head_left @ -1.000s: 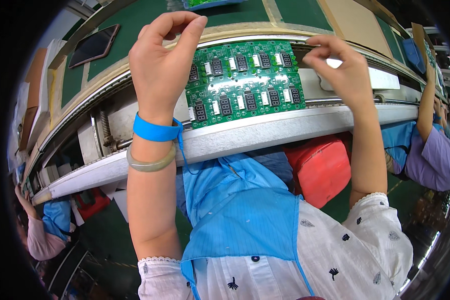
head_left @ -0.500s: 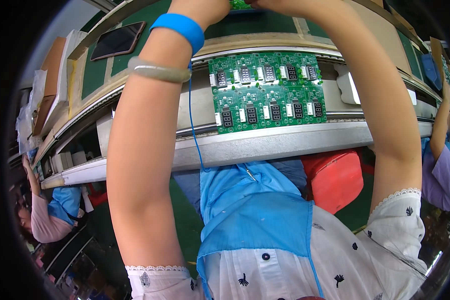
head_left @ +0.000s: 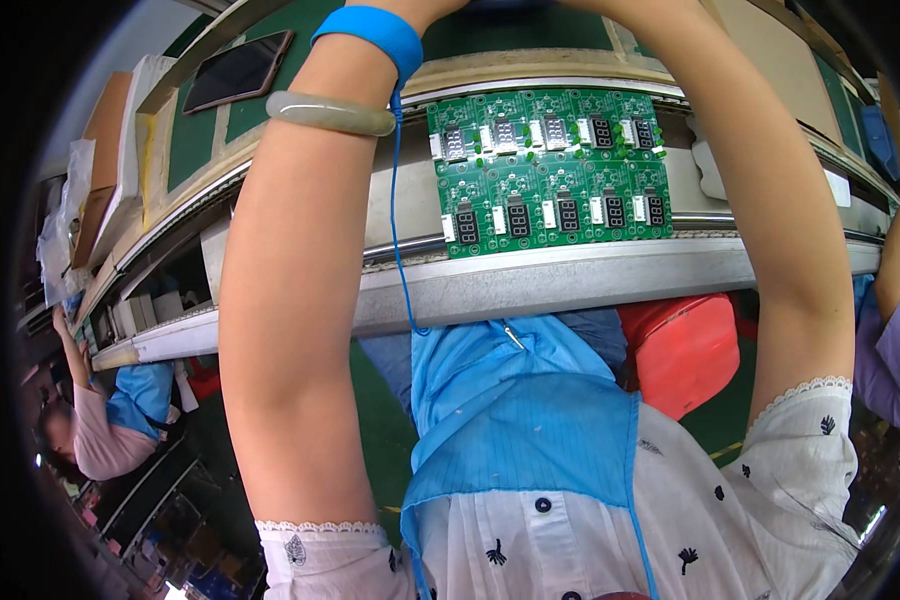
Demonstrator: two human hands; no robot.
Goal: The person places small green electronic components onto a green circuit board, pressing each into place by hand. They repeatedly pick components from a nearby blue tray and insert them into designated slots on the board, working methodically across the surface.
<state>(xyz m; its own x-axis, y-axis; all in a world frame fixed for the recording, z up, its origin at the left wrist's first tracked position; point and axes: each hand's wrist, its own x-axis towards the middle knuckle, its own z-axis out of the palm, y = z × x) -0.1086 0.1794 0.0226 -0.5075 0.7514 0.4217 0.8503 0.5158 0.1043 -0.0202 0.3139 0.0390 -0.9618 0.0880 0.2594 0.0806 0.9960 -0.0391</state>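
Observation:
Both my forearms reach up past the top edge, where the picture cuts off my fingers. Only the wrist end of my left hand (head_left: 425, 10) shows, with a blue wrist strap and a pale bangle below it. Of my right hand (head_left: 625, 8) just the edge near the wrist is visible. Between them, at the very top, peeks the rim of a dark blue container (head_left: 510, 5). Nearer to me, between my arms, a green circuit board panel (head_left: 550, 168) lies across the line's rails. It carries two rows of digit displays, white connectors and small green parts.
A metal rail (head_left: 560, 288) runs along the front edge. At the far left lie a dark phone (head_left: 238, 72) and a cardboard box (head_left: 105, 165). A blue cord (head_left: 398, 230) hangs from my wrist strap. A red seat (head_left: 685, 355) stands below; co-workers sit at both sides.
My hands have slid further out past the top edge, and the green parts between them have gone from view. The whole scene, board included, appears shifted slightly right and up.

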